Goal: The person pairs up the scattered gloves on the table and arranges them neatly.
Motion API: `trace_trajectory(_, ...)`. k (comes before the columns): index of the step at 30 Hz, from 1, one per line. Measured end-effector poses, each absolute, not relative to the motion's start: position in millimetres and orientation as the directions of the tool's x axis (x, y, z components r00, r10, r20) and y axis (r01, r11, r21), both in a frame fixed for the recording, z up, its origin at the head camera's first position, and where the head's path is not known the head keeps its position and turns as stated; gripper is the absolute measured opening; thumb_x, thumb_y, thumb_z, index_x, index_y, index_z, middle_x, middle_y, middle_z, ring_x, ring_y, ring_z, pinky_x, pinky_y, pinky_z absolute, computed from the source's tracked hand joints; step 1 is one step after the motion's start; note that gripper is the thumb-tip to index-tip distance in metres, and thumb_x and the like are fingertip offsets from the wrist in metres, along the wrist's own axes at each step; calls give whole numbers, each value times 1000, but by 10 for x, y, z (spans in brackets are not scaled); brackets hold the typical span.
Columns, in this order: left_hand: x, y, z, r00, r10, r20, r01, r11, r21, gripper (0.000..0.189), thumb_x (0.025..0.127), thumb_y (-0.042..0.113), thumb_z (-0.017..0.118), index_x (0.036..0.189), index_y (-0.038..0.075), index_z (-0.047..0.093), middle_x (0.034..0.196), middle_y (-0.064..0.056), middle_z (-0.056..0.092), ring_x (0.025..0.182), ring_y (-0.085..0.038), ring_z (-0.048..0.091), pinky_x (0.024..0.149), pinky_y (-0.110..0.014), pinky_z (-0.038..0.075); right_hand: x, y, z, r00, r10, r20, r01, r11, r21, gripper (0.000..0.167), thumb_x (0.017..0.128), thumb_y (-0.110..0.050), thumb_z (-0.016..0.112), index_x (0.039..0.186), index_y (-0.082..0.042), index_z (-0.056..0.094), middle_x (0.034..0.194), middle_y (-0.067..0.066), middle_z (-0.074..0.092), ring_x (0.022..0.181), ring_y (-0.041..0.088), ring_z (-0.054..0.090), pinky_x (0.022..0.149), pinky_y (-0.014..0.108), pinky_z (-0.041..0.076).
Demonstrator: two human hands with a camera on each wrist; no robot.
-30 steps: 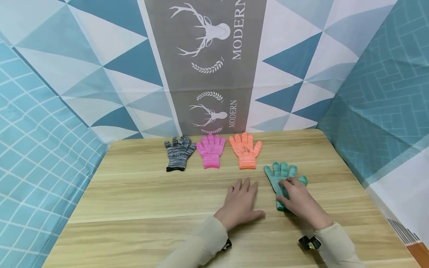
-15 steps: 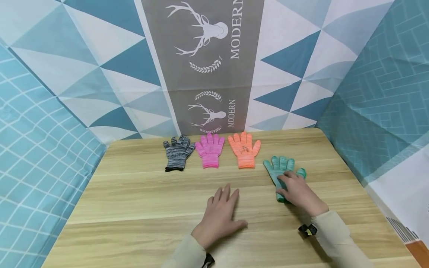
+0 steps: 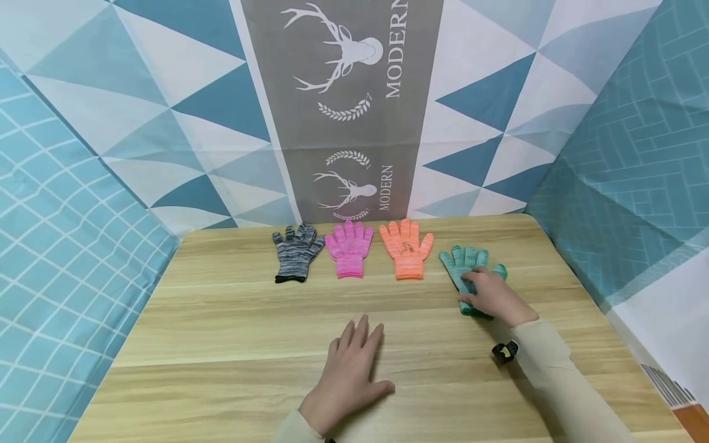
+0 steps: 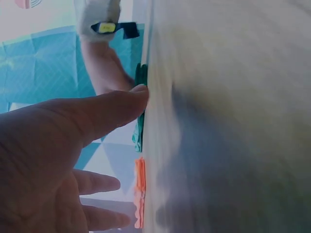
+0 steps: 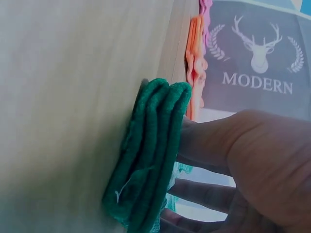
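A green knitted glove point(image 3: 469, 257) lies flat at the right of the table, fingers pointing away. My right hand point(image 3: 495, 296) rests on its palm area from above, thumb and fingertips spread apart on the fabric. The right wrist view shows the glove's darker green cuff point(image 5: 153, 145) in several layers, with my thumb touching behind it. My left hand point(image 3: 350, 372) hovers or rests low at the front middle, fingers extended, holding nothing; its shadow falls on the table in the left wrist view. Left of the green glove lies an orange glove point(image 3: 407, 249).
A pink glove point(image 3: 349, 249) and a grey-and-black glove point(image 3: 295, 253) lie farther left in the back row. The wooden table point(image 3: 232, 338) ends at a patterned backdrop point(image 3: 343, 135), with blue cloth walls on both sides.
My right hand has slid the green glove away from me, nearer the row of other gloves. My left hand has drawn back toward the front left.
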State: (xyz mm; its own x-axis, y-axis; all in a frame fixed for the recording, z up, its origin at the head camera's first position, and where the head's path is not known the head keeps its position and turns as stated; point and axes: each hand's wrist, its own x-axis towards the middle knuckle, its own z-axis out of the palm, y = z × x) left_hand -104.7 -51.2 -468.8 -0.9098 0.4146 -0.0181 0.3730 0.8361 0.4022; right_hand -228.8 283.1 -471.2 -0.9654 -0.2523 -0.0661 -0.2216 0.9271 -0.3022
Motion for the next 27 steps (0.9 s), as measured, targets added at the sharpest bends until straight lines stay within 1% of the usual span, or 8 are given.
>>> trace_trajectory(3, -1013, -576, -4698, -913, 409, -11, 372, 841, 393, 100, 73, 57, 86, 154, 15, 46, 161, -23, 38, 146, -52, 36, 106, -66, 41, -2404, 2842, -4700, -966, -244, -82, -209, 930, -301, 54, 94, -25, 76, 133, 10, 61, 136, 40, 53, 125, 58, 53, 100, 65, 49)
trace_trajectory(6, -985, -656, -4698, -915, 403, 28, 382, 842, 381, 99, 73, 62, 83, 153, 17, 48, 161, -21, 40, 145, -54, 37, 105, -66, 42, -2511, 2854, -4691, -967, -239, -92, -201, 932, -303, 55, 95, -25, 74, 135, 10, 60, 139, 40, 52, 126, 58, 52, 101, 65, 48)
trace_trajectory(10, -944, -776, -4690, -915, 392, 94, 399, 850, 344, 97, 74, 69, 78, 152, 18, 50, 161, -18, 42, 145, -53, 38, 102, -65, 46, -2645, 2896, -4704, -965, -248, -89, -213, 934, -288, 54, 96, -24, 73, 135, 10, 59, 138, 39, 52, 125, 57, 52, 101, 66, 47)
trace_trajectory(13, -909, -864, -4690, -919, 376, 119, 394, 860, 323, 97, 74, 71, 76, 152, 18, 50, 161, -16, 42, 146, -51, 39, 102, -63, 47, -2736, 2925, -4713, -962, -259, -87, -227, 935, -272, 53, 97, -24, 71, 136, 11, 58, 137, 39, 54, 126, 57, 51, 102, 67, 46)
trace_trajectory(19, -851, -1019, -4683, -936, 333, 116, 353, 874, 334, 97, 74, 71, 77, 152, 18, 50, 161, -15, 42, 147, -49, 38, 104, -66, 44, -2911, 2964, -4717, -957, -276, -86, -244, 930, -273, 52, 98, -22, 68, 137, 11, 57, 137, 39, 54, 127, 58, 49, 104, 70, 43)
trace_trajectory(27, -839, -1193, -4647, -957, 264, 122, 290, 899, 327, 101, 73, 72, 78, 153, 17, 50, 162, -16, 42, 149, -48, 36, 107, -68, 42, -3119, 2956, -4800, -955, -283, -91, -238, 911, -335, 53, 101, -21, 62, 143, 9, 52, 148, 40, 43, 137, 58, 40, 110, 70, 37)
